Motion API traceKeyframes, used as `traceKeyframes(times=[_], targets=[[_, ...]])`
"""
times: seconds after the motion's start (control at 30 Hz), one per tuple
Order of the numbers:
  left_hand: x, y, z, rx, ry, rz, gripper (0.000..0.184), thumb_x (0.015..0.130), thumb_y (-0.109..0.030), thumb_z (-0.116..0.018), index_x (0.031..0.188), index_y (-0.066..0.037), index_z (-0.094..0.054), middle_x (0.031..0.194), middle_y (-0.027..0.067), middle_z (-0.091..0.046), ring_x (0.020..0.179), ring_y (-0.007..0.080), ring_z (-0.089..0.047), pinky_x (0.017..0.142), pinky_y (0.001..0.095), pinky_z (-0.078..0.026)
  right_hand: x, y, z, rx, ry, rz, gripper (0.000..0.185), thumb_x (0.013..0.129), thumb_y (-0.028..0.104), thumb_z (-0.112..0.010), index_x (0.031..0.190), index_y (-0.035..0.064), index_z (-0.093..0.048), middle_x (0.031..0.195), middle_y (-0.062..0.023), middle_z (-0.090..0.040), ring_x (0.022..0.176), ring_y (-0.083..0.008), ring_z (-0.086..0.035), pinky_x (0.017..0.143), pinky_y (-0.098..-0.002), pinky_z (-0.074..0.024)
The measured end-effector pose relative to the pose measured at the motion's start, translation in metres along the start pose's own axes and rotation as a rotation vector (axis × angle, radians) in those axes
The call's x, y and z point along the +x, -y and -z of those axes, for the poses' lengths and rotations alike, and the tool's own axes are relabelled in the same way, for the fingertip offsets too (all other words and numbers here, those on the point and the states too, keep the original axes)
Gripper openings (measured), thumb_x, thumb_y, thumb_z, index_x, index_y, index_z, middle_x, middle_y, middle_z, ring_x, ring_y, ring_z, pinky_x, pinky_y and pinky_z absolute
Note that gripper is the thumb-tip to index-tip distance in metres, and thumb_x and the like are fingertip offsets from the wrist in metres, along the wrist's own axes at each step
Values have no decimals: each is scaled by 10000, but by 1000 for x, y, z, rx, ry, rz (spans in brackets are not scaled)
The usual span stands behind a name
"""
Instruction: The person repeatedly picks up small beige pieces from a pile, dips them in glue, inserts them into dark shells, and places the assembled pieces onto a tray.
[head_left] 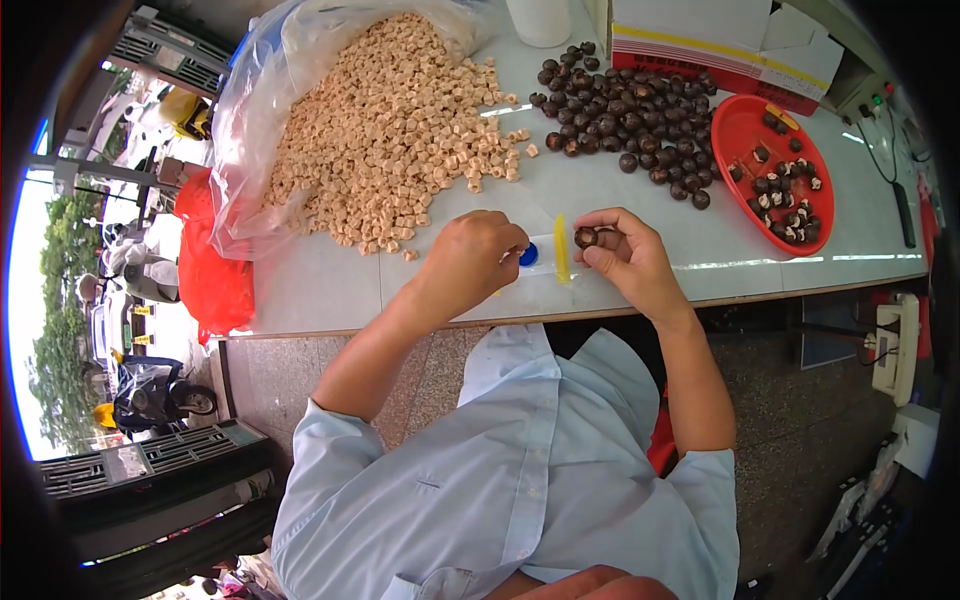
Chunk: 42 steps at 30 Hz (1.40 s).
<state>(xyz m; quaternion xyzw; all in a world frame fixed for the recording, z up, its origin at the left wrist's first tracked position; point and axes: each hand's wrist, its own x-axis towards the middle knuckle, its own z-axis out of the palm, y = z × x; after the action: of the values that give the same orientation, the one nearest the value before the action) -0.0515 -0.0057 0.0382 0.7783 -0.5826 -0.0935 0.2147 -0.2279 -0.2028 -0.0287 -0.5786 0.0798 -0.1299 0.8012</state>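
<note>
My right hand (632, 262) holds a dark brown, nut-like ball (586, 237) between thumb and fingers, just above the front part of the table. To its left, my left hand (468, 262) has its fingertips pinched together; whatever they hold, if anything, is hidden. Close beside those fingertips is a blue round disc (528, 256), on what looks like clear plastic. Between the two hands stands a yellow strip (561, 250). Behind my right hand lies a loose heap of the same dark balls (640, 115).
A large pile of pale small cubes (390, 130) spills from a clear plastic bag (240, 140) at left, beside a red bag (215, 265). At right, a red plate (735, 150) holds dark balls, some showing white. Behind stand a box (720, 45) and a white container (540, 20).
</note>
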Motion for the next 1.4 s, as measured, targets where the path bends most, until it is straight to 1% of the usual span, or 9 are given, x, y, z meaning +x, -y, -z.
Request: traceKeyframes(times=[0.17, 0.33, 0.63, 0.83, 0.93, 1.03, 1.13, 1.23, 1.4], targets=[[2, -5, 1, 52, -18, -39, 144, 782, -31, -754, 923, -43, -779, 856, 108, -716, 842, 318, -706, 780, 438, -569, -1, 0, 4, -106, 1, -19, 346, 989, -54, -710, 1328, -21, -650, 1205, -60, -671, 1124, -102, -675, 995, -276, -572], [1, -2, 0, 74, -47, -67, 146, 774, -26, -762, 918, -46, -777, 850, 109, -720, 833, 318, -709, 768, 437, -570, -3, -4, -4, -146, -52, 49, 338, 970, -71, -731, 1300, -29, -667, 1197, -80, -692, 1128, -126, -696, 993, -284, -577], [9, -12, 10, -366, -105, 71, 200, 811, -25, -825, 1010, -36, -810, 907, 72, -773, 788, 176, -688, 717, 316, -569, -5, -2, -30, -308, -73, 48, 353, 934, -78, -772, 1271, -38, -672, 1114, -123, -773, 1031, -178, -762, 917, -315, -623], [14, -10, 1, -473, -88, 95, 197, 814, -13, -815, 1011, -18, -806, 895, 63, -765, 788, 146, -665, 730, 310, -563, -4, -13, -35, -302, -131, 75, 382, 927, -65, -793, 1285, -35, -667, 1122, -134, -777, 1022, -184, -770, 898, -315, -626], [14, -11, 0, -500, -56, 112, 190, 828, -13, -812, 1018, -22, -811, 904, 58, -771, 792, 140, -664, 729, 315, -558, -4, -17, -35, -293, -152, 106, 391, 924, -62, -800, 1290, -34, -664, 1122, -132, -776, 1019, -186, -771, 890, -315, -628], [15, -7, -4, -571, -15, 77, 170, 843, -41, -824, 1008, -1, -816, 869, 112, -758, 748, 195, -694, 696, 327, -571, -4, -18, -36, -310, -152, 166, 402, 916, -72, -801, 1293, -35, -667, 1124, -131, -768, 1017, -194, -774, 881, -317, -633], [15, 1, -12, -601, 41, 74, 158, 872, -70, -848, 1012, -4, -820, 880, 107, -762, 762, 198, -697, 711, 331, -573, -6, -17, -39, -393, -160, 238, 410, 903, -89, -797, 1292, -35, -677, 1129, -130, -751, 1005, -207, -778, 868, -318, -636], [14, -3, -19, -529, -5, 21, 145, 896, -57, -859, 1030, -20, -818, 920, 51, -775, 796, 134, -659, 731, 310, -541, -7, -18, -39, -450, -177, 268, 415, 895, -107, -784, 1292, -31, -690, 1127, -130, -731, 981, -219, -780, 854, -318, -639], [8, -15, -3, -486, -244, 143, 230, 887, -79, -874, 1100, -25, -808, 959, 61, -768, 773, 145, -631, 739, 306, -543, -7, -3, -35, -459, -247, 337, 399, 903, -117, -758, 1287, -19, -707, 1099, -118, -716, 951, -209, -746, 856, -313, -613]])
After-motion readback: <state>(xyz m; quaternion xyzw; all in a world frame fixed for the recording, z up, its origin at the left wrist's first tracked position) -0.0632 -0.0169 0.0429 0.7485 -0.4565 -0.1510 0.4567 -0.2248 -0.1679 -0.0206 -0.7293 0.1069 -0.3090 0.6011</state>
